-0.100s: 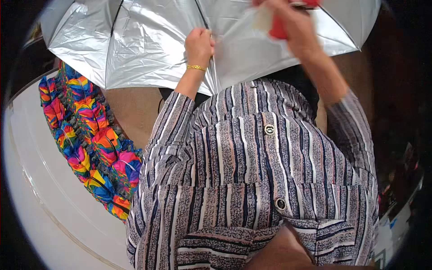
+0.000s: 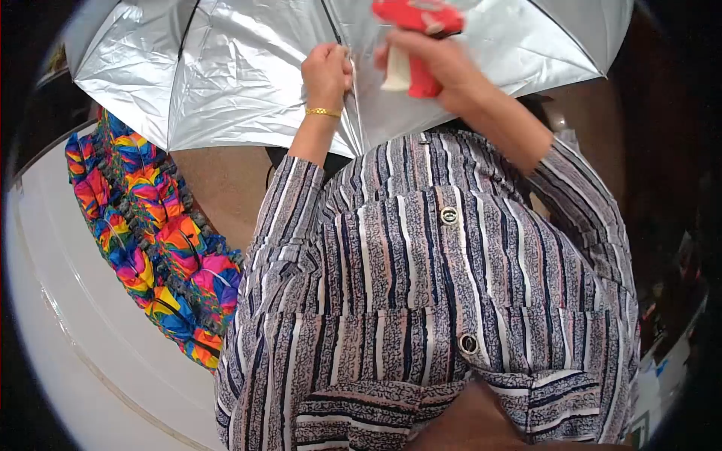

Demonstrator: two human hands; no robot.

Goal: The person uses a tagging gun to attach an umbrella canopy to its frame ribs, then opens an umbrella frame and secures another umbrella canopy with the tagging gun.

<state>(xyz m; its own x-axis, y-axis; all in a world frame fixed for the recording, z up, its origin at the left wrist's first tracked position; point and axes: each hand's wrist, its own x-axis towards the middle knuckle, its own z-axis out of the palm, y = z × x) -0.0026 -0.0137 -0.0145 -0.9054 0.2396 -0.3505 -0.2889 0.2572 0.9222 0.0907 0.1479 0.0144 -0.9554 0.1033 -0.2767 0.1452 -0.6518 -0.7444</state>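
Note:
A spread umbrella (image 2: 233, 90) with a silver lining and dark ribs fills the top of the head view, its inner side facing me. My left hand (image 2: 327, 73), below which a gold bracelet shows, is closed on the umbrella beside one of its ribs; the exact grip is hidden. To its right, my right hand (image 2: 440, 64) is wrapped round a red and cream cloth (image 2: 420, 15) close to the silver lining. Motion blurs this hand, and I cannot tell whether the cloth touches the lining.
Rows of bundled rainbow-coloured fabric (image 2: 180, 244) lie at the left on a curved white surface (image 2: 60, 301). Brown floor (image 2: 222, 180) shows beneath the umbrella's lower edge. Dark clutter lies at the far right.
My right hand has moved left and down with the cloth, nearer to my left hand. The left hand and the umbrella have shifted only slightly.

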